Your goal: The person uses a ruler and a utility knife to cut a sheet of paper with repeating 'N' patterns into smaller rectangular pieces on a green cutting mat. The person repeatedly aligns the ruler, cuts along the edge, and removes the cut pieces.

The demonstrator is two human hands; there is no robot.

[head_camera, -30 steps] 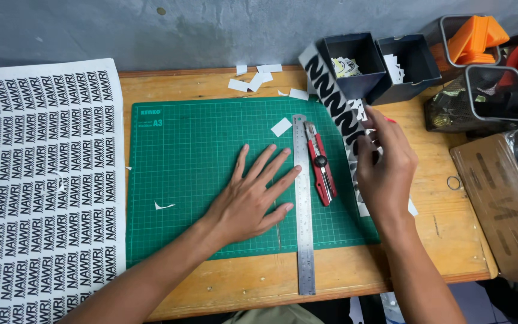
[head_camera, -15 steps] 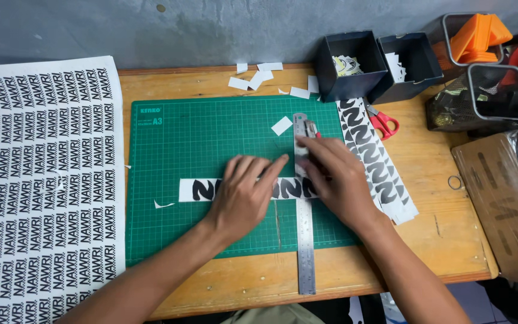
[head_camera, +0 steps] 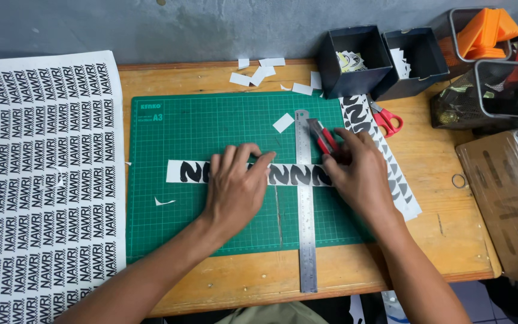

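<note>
A white sticker strip (head_camera: 187,171) printed with bold black shapes lies flat across the middle of the green cutting mat (head_camera: 169,222), running left to right and passing under the steel ruler (head_camera: 306,240). The left hand (head_camera: 235,186) lies palm down on the strip, fingers close together and pressing it onto the mat. The right hand (head_camera: 361,174) rests on the strip's right end, just right of the ruler, fingertips pressed down beside a red utility knife (head_camera: 322,137); whether it grips the knife I cannot tell. The ruler stands square to the strip and reaches past the mat's near edge to the desk's (head_camera: 451,240) front edge. A second printed strip (head_camera: 400,186) lies along the mat's right edge, with red scissors (head_camera: 386,120) beside it. Two dark boxes (head_camera: 355,60) stand at the desk's back edge, paper scraps (head_camera: 259,73) left of them. A large printed sticker sheet (head_camera: 37,180) covers the desk's left end.
</note>
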